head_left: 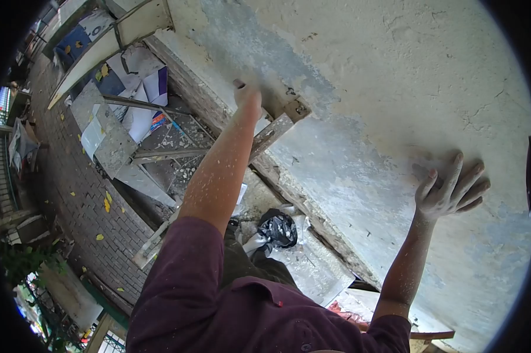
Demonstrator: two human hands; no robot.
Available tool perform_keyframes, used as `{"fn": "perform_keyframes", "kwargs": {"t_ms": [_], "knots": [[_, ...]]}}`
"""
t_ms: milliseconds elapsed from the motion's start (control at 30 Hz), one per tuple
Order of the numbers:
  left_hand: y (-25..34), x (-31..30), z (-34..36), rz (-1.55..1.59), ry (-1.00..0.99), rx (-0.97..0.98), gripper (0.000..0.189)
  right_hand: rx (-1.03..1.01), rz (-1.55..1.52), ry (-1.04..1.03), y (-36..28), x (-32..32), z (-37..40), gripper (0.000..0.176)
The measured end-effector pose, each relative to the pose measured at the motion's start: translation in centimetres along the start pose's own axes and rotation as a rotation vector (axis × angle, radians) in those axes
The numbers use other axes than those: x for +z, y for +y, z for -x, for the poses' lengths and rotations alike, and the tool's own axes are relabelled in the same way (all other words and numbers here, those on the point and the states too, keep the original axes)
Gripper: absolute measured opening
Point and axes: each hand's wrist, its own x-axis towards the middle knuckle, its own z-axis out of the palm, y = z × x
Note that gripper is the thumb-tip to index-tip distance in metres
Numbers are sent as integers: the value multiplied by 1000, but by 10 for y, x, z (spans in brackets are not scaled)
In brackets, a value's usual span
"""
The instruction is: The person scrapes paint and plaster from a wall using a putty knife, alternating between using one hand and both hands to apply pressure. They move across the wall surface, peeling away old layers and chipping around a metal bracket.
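My left hand (pixel 249 99) is raised against the weathered, patchy wall (pixel 359 65), its fingers curled and mostly turned away from me. A short dark end of a tool (pixel 238 84) pokes out of that fist; the rest of it is hidden, so its kind does not show. Farther right, my right hand (pixel 450 191) has its fingers spread, with the fingertips at the wall's surface. Pale dust coats the hand and speckles both forearms. Just below my left hand, a wooden bar (pixel 271 138) meets a small block (pixel 296 110) at the wall.
A cluttered frame with boards and papers (pixel 139 112) stands to the left. Below me are a black plastic bag (pixel 278 228) and a dusty pale board (pixel 312 273). A rough ledge (pixel 303 206) runs along the wall's foot. Brick paving (pixel 71 170) with yellow leaves lies beyond.
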Motion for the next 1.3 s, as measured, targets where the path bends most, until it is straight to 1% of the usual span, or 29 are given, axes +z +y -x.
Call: {"fn": "perform_keyframes", "kwargs": {"t_ms": [33, 100, 133, 167, 233, 267, 300, 333, 367, 400, 433, 500, 533, 600, 633, 700, 733, 800, 833, 900, 933, 967, 1033, 1067, 1133, 1167, 1200, 1233, 1300], "knots": [[15, -1, 8, 13, -2, 9, 46, -2, 12, 1, 2, 2, -1, 56], [54, -11, 28, 161, -77, -120, 45, 5, 24, 7, 1, 1, -3, 56], [54, -19, -1, 214, -98, -181, 43, 6, 23, -9, 1, 0, -2, 57], [60, -25, -13, 217, -100, -185, 43, 2, 26, -9, 2, 0, -2, 57], [70, -33, -24, 364, -132, -137, 41, 16, 25, -11, 1, 0, -2, 57], [68, -24, -7, 317, -34, -56, 37, 16, 20, -9, 0, 0, -2, 57], [58, -23, -4, 320, -28, -51, 37, 11, 20, -8, 0, 0, -3, 57], [41, -25, -6, 207, 13, -12, 36, 3, 18, -7, 0, -1, -4, 57], [41, -23, -4, 104, 46, 34, 35, 1, 15, 10, -1, 0, -5, 57], [44, -21, -6, 126, 66, 25, 34, -2, 20, -5, 0, 0, -5, 57], [65, -22, 0, 131, 59, 30, 34, -1, 27, -29, 0, -2, -4, 57], [116, -33, 29, 404, -51, 8, 33, 0, 23, -28, -2, -3, -6, 57], [131, -39, 33, 405, -47, 2, 33, 6, 14, -20, -2, -3, -6, 57], [155, -41, 32, 559, -78, 130, 31, -2, 22, -21, -2, -4, -5, 57], [157, -39, 32, 568, -81, 136, 31, -7, 32, -26, -1, -3, -6, 56], [152, -38, 35, 563, 4, 108, 30, -2, 24, -25, -2, -2, -8, 56], [141, -40, 31, 562, 7, 111, 30, 6, 14, -34, -3, -4, -7, 56], [98, -37, 8, 210, -47, 161, 27, 6, 15, -36, -3, -5, -6, 56], [76, -30, -8, 215, -52, 171, 27, 11, 20, -40, -4, -4, -6, 56], [33, -17, -43, -52, 95, 530, 24, -4, 19, -27, -6, -6, -8, 56], [33, -13, -58, 109, 48, 418, 21, -24, 20, -17, -5, -6, -11, 56], [52, -13, -36, 116, 42, 417, 21, -27, 28, -13, -4, -8, -12, 56], [127, -26, 39, 434, -144, 175, 19, -30, 10, -14, -5, -6, -12, 56], [141, -25, 51, 423, -136, 171, 19, -25, 10, -13, -5, -4, -9, 57], [148, -30, 70, 567, -170, 391, 22, -21, -7, -32, -8, -8, -9, 57], [131, -33, 54, 566, -161, 403, 22, -8, -1, -12, -10, -8, -13, 57], [103, -30, 23, 366, -155, 511, 26, -10, 6, -13, -9, -7, -13, 57], [91, -27, 5, 167, -150, 616, 31, 2, 8, 4, -9, -8, -12, 57], [89, -41, 26, -219, -193, 533, 33, -25, 27, -15, -7, -7, -12, 56]]}}
